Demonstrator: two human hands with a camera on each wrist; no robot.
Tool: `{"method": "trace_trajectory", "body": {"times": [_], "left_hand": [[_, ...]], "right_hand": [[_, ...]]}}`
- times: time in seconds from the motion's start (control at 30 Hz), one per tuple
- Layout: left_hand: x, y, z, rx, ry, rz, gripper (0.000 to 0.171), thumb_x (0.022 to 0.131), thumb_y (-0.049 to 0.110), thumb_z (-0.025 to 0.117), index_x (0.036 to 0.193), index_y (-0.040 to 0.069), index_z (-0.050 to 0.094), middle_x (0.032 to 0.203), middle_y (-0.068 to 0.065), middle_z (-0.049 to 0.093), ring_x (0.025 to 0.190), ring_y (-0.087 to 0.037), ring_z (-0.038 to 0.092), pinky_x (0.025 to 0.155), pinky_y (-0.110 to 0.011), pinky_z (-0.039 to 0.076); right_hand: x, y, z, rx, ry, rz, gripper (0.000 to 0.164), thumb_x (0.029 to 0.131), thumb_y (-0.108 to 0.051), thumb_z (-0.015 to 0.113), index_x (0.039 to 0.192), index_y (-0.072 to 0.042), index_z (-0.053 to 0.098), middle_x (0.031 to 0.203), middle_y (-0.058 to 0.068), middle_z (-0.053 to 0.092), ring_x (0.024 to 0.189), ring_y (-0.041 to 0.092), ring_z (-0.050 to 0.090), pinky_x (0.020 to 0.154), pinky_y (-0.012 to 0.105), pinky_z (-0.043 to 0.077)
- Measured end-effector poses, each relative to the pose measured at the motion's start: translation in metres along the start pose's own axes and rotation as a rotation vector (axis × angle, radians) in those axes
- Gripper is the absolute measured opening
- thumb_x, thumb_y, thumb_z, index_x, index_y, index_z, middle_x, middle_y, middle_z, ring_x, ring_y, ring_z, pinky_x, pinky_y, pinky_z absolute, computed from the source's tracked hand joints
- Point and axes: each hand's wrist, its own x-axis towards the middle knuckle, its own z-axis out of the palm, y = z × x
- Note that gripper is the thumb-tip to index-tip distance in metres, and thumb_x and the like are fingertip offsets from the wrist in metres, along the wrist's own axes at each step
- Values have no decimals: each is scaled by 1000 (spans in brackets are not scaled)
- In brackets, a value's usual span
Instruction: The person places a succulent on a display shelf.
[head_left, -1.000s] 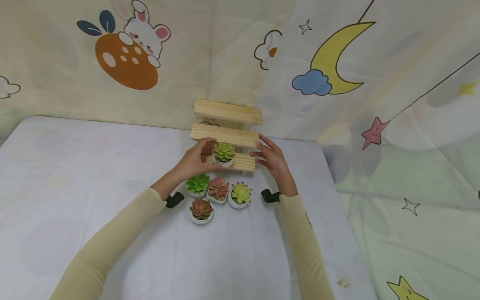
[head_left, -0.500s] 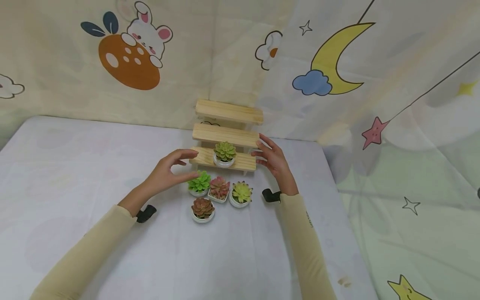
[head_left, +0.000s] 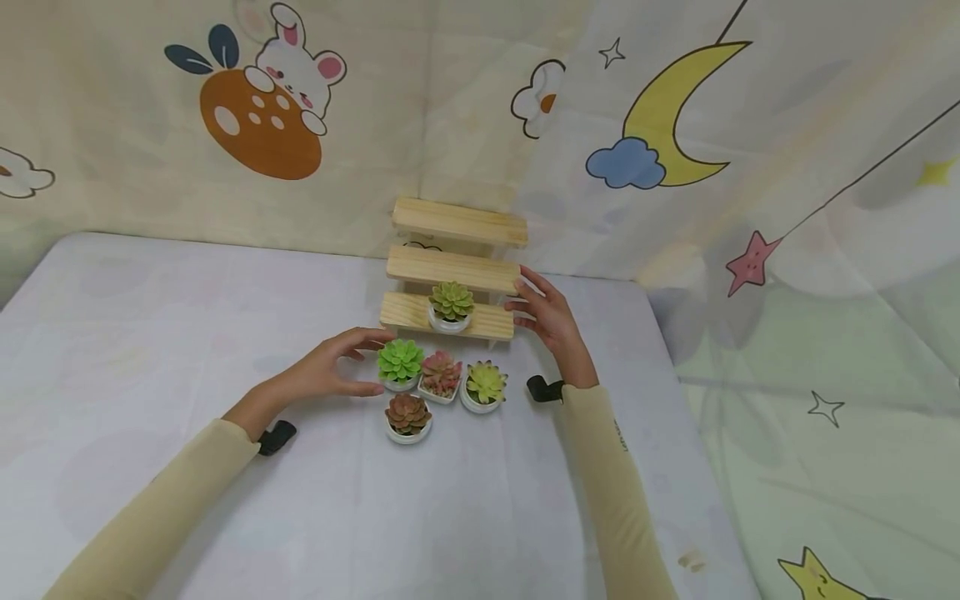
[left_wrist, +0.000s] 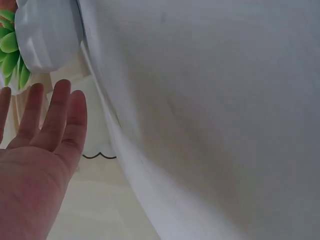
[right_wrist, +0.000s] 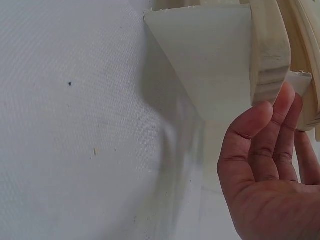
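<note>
My left hand (head_left: 326,368) is beside the bright green potted succulent (head_left: 401,363), fingers and thumb spread at its left, holding nothing. In the left wrist view, the succulent's white pot (left_wrist: 49,35) is just beyond the fingertips. My right hand (head_left: 553,321) is at the right end of the three-tier wooden shelf (head_left: 457,268); in the right wrist view its loosely bent fingers (right_wrist: 280,145) rest at the end of a board (right_wrist: 270,55). A light green succulent (head_left: 452,304) in a white pot stands on the lowest board.
In front of the shelf stand a pink succulent (head_left: 441,373) in a square pot, a yellow-green succulent (head_left: 486,382) and a brown succulent (head_left: 408,414), close together on the white-covered table (head_left: 420,525). A printed cloth (head_left: 465,100) hangs behind the shelf.
My left hand has let go of the light green succulent on the lowest board, drawn back left, then come down beside the bright green one. My right hand has stayed at the shelf's end.
</note>
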Motion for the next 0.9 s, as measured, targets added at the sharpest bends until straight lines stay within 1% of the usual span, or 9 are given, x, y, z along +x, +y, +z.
{"method": "trace_trajectory", "body": {"times": [0.13,0.33,0.43,0.5,0.63,0.77,0.9], "left_hand": [[5,-1,2,22,-38,-19,74,73,23,80,136,10,43,136,-9,48,119,-29,51,91,-46,44],[17,-5,5,14,-103,-83,79,73,21,81,139,9,39,138,-12,46,119,-32,50,93,-45,45],[23,-4,6,31,-130,-103,83,71,21,82,140,9,38,137,-13,46,119,-32,50,93,-44,45],[26,-3,7,43,-149,-116,84,70,22,82,140,10,37,137,-11,47,119,-30,49,92,-43,45],[30,-2,9,63,-176,-113,84,70,20,82,139,8,37,134,-10,49,121,-27,46,99,-46,39],[31,-1,12,95,-170,-94,79,70,20,83,136,7,41,130,-9,51,122,-28,47,104,-48,35],[30,-2,13,87,-167,-90,77,71,23,82,135,8,42,129,-8,52,118,-27,49,97,-46,40]], "right_hand": [[5,5,-2,13,10,-2,52,90,-33,60,138,-31,42,98,1,63,86,17,64,68,30,51],[6,6,-2,23,19,-29,52,87,-33,63,137,-30,45,98,0,63,81,15,66,63,27,52],[5,6,-2,8,23,-43,53,88,-33,63,137,-29,45,100,-1,63,79,14,66,62,26,52],[4,7,-1,4,30,-50,52,88,-33,63,137,-29,45,100,-1,64,79,14,66,62,26,52],[4,7,-1,8,25,-53,52,88,-33,62,137,-29,45,99,-1,64,79,14,66,62,26,52],[4,7,-1,6,18,-54,51,89,-33,62,137,-29,45,99,0,64,80,15,66,62,26,52],[5,7,-2,4,23,-48,52,88,-34,62,137,-29,45,99,2,64,83,17,65,63,27,52]]}}
